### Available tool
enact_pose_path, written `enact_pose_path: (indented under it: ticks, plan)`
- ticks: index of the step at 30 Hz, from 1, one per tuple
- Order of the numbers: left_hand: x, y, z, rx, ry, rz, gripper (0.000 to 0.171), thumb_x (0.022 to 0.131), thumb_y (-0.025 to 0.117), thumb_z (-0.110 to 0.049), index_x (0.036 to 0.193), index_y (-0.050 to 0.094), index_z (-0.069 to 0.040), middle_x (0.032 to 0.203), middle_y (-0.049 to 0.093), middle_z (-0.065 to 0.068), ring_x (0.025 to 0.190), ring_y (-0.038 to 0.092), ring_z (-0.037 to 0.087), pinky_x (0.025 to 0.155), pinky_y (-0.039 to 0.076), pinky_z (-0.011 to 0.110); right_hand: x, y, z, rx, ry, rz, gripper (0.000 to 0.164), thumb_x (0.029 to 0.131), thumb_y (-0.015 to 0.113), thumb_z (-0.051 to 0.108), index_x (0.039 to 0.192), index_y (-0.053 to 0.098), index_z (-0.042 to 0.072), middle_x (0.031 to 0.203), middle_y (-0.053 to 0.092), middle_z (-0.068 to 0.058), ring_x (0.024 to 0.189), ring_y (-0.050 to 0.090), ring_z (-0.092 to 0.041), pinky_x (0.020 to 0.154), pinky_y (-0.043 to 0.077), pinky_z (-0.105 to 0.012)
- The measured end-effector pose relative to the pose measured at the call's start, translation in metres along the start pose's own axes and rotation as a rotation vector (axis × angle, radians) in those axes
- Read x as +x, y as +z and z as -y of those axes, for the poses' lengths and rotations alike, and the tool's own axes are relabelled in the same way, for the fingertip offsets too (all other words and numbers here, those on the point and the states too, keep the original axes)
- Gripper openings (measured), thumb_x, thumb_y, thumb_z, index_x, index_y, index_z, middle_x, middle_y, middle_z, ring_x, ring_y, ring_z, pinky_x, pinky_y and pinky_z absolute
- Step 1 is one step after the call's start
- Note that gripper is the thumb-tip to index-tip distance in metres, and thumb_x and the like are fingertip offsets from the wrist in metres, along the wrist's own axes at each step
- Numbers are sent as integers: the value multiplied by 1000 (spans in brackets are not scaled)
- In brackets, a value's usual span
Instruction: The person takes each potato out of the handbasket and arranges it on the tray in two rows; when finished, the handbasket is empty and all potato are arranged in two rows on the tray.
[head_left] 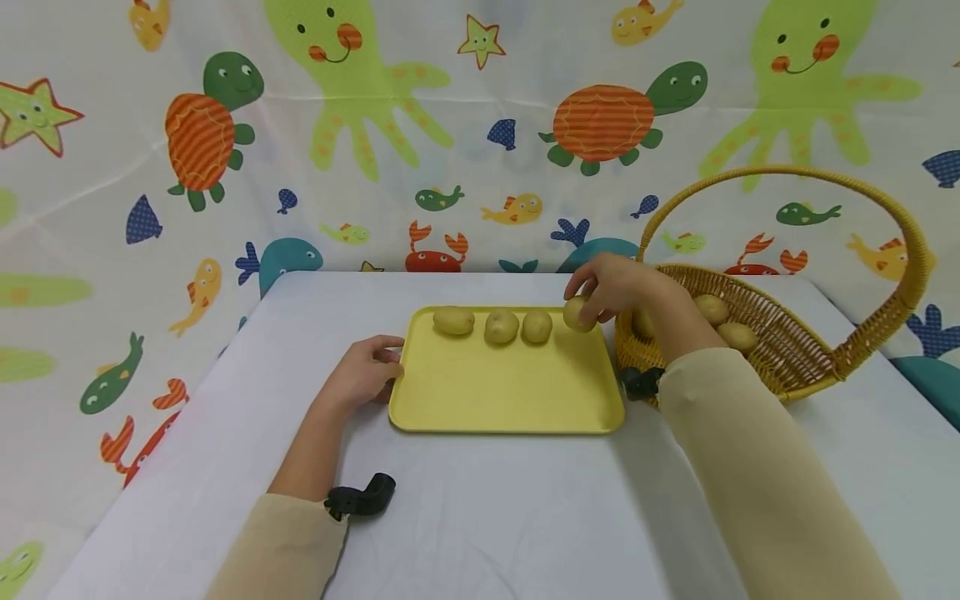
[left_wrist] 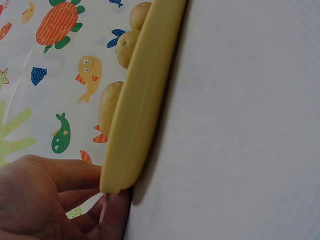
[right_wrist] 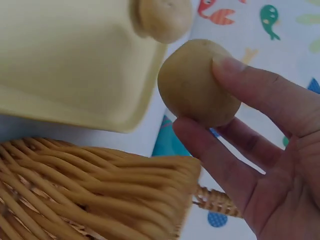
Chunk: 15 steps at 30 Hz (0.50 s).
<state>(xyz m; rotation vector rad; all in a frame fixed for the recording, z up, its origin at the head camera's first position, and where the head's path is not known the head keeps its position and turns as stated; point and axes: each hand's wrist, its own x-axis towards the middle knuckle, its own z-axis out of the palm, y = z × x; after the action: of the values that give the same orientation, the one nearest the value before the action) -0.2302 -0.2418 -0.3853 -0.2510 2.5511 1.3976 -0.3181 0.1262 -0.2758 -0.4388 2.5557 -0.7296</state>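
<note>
My right hand [head_left: 626,287] pinches a round potato [right_wrist: 197,82] between thumb and fingers, over the far right corner of the yellow tray [head_left: 502,383]. Along the tray's back edge lie three more potatoes: an oblong one [head_left: 453,321] at the left, then a rounder one [head_left: 502,327] and another [head_left: 537,326] close beside it. At the tray's left edge, my left hand [head_left: 363,372] grips the rim, with fingers above and below it in the left wrist view.
A wicker basket [head_left: 795,342] with a tall arched handle stands right of the tray, holding several potatoes [head_left: 738,337]. White cloth [head_left: 480,508] covers the table. Behind hangs a curtain [head_left: 465,108] printed with sea animals.
</note>
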Motion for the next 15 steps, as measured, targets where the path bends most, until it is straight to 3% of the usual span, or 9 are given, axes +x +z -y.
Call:
enact_pose_path:
  ticks: [15]
  plan:
    - [2, 1, -1, -6, -16, -7, 55, 99, 56, -8, 153, 47, -9, 133, 55, 18, 103, 63, 28, 73, 61, 30, 20, 15, -3, -94, 44, 26, 46, 86, 77, 8, 132, 67, 5, 128, 64, -23, 97, 70, -27, 88, 61, -39]
